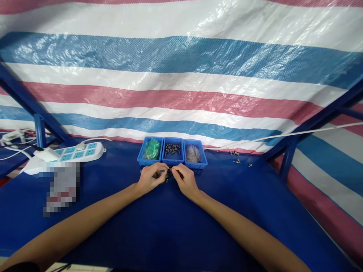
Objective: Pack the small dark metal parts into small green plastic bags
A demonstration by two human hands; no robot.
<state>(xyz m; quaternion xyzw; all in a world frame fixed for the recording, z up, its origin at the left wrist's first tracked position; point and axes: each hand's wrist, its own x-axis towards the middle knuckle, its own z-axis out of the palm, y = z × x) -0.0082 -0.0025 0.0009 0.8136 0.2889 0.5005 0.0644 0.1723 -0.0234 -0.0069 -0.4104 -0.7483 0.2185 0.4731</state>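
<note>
In front of three joined blue bins, my left hand (152, 177) and my right hand (185, 181) meet with their fingertips almost touching. Thumb and forefinger of the left hand are pinched, with a tiny pale tip showing between them. Something green shows under its palm. The right hand's fingers are also closed together; what they grip is too small to name. Small dark screw-like parts (167, 180) lie beneath the fingertips. The middle bin (177, 160) holds several dark screw-like parts (172, 148). A green bag (152, 149) fills the left bin, and a clear bag (193, 154) the right one.
A white power strip (98, 150) with plugs and cables sits at the left, near a blurred-out patch (64, 185). Loose screw-like parts (237, 161) are scattered at the back right of the blue table (159, 234). Blue frame bars and a striped sheet (181, 81) stand behind.
</note>
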